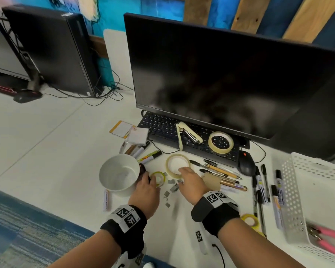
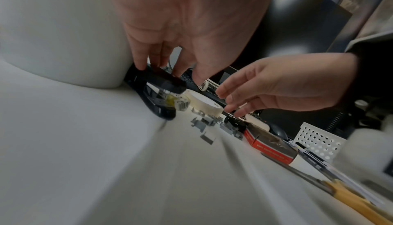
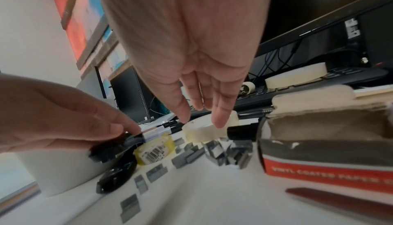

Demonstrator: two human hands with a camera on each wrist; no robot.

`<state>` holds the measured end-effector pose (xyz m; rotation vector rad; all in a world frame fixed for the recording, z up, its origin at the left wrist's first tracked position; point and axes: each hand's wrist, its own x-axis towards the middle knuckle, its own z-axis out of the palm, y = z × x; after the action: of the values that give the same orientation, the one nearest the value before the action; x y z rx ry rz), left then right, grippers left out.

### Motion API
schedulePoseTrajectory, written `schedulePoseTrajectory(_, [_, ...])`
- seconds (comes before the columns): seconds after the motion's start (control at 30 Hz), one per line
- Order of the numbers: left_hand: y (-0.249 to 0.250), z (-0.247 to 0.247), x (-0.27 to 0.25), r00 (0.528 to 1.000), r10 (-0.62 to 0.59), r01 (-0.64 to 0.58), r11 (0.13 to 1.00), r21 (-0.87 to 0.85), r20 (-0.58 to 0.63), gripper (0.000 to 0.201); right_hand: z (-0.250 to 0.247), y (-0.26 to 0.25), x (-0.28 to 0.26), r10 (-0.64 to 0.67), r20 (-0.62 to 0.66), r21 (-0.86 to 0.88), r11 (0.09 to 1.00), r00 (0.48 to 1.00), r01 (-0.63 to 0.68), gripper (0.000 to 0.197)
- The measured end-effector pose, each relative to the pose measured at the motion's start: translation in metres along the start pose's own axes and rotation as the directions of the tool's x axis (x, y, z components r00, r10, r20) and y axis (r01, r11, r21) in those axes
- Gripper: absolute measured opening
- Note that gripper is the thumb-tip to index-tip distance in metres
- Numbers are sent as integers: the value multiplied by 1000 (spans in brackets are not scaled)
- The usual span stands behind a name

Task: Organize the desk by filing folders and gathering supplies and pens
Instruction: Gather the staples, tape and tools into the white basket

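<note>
A black stapler (image 2: 157, 80) stands against the white cup (image 1: 120, 175); my left hand (image 1: 147, 177) pinches its raised top arm (image 3: 112, 148) with fingertips and thumb. Beside it lies a small yellow tape roll (image 1: 159, 177), and grey staple strips (image 1: 172, 188) are scattered on the desk. My right hand (image 1: 182, 170) hovers with straight fingers over a cream tape roll (image 1: 177, 165), its fingertips (image 3: 219, 122) at the roll's rim (image 3: 202, 133). It holds nothing. Several pens (image 1: 220, 171) and markers (image 1: 149, 155) lie around.
A keyboard (image 1: 162, 126) under the monitor carries a cream stapler (image 1: 190, 134) and another tape roll (image 1: 220, 143). A mouse (image 1: 246, 165), more pens and a white perforated basket (image 1: 307, 180) holding a pink-handled tool (image 1: 329, 238) are on the right. A torn red paper-clip box (image 3: 319, 153) sits near my right wrist.
</note>
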<state>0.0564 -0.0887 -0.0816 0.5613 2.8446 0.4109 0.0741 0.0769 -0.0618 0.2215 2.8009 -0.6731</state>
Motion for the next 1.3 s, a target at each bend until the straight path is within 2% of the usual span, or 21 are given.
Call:
schedulePoseTrajectory(0.1, [-8,0,1,998,55,-55,998,16,-4,42,1,1,8,42,43,-12,999,998,-41,41])
schedulePoseTrajectory(0.17, [-11,-4,4,993,102,-104,994,-26,-53,47,3,1,13,78,53,-61,995,996,-75,37])
schedulePoseTrajectory(0.23, [-12,-12,5,993,113,-115,992,-55,-39,49,6,-1,17,111,44,-123,987,993,-104,33])
schedulePoseTrajectory(0.3, [-14,-16,7,997,78,-77,995,-71,17,47,8,-2,21,154,48,-158,977,987,-145,33])
schedulePoseTrajectory(0.47, [-12,-11,16,998,-52,51,999,14,43,71,10,-2,29,225,37,-246,946,974,-210,35])
schedulePoseTrajectory(0.57, [-12,-5,24,980,-182,180,983,33,81,74,8,-2,30,228,9,-193,956,974,-222,37])
schedulePoseTrajectory(0.73, [-10,2,32,951,-278,256,953,161,134,76,0,6,25,151,-22,-54,987,988,-152,33])
schedulePoseTrajectory(0.83, [-8,2,36,921,-361,354,933,69,150,64,-5,8,16,113,-62,-13,993,992,-114,27])
schedulePoseTrajectory(0.93, [-7,1,37,918,-377,374,926,47,127,50,-9,10,8,116,-126,45,993,985,-111,27])
schedulePoseTrajectory(1.1, [-7,0,36,903,-414,412,910,47,111,51,-17,15,-9,84,-221,119,991,972,-59,25])
schedulePoseTrajectory(1.2, [-5,-6,35,885,-449,462,880,-112,124,48,-24,22,-20,95,-277,152,987,956,-54,25])
schedulePoseTrajectory(1.3, [4,-17,34,899,-433,434,857,-277,69,40,-35,36,-33,81,-296,147,988,952,-38,25])
